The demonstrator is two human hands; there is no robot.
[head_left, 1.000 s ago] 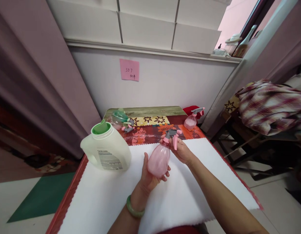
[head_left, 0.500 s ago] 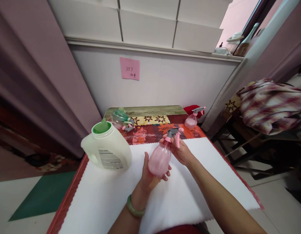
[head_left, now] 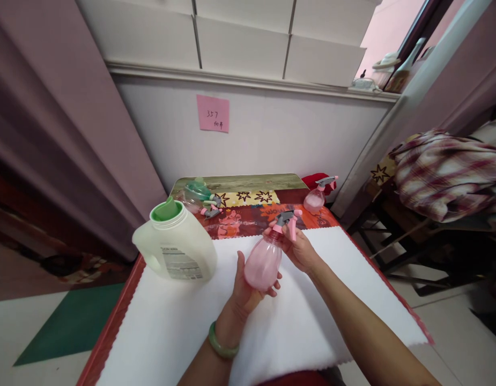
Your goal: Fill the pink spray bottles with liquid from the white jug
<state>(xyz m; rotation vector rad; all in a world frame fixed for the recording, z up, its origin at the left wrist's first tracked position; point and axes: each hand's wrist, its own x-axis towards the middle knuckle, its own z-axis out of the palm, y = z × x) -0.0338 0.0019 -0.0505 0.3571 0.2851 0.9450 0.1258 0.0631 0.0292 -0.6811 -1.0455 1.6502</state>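
A clear pink spray bottle (head_left: 263,264) with a grey and pink trigger head (head_left: 287,221) is held tilted over the white cloth (head_left: 312,316). My left hand (head_left: 248,289), with a green bangle at its wrist, cups the bottle's rounded body from below, thumb along its side. The fingers of my right hand (head_left: 298,249) are closed around the neck, just under the trigger head. To the left stands a large pale jug (head_left: 187,246) with an open mouth and a green spout (head_left: 167,209). Cloudy liquid seems to fill the bottle.
Another pink spray bottle (head_left: 315,199) stands at the table's back right. At the back left lie a green spray bottle (head_left: 198,188) and a pink-necked trigger head (head_left: 211,212). A pink note (head_left: 213,113) is on the wall; a plaid cloth (head_left: 449,174) lies to the right.
Almost nothing differs. Both hands keep their hold on the spray bottle, and the view has shifted very slightly.
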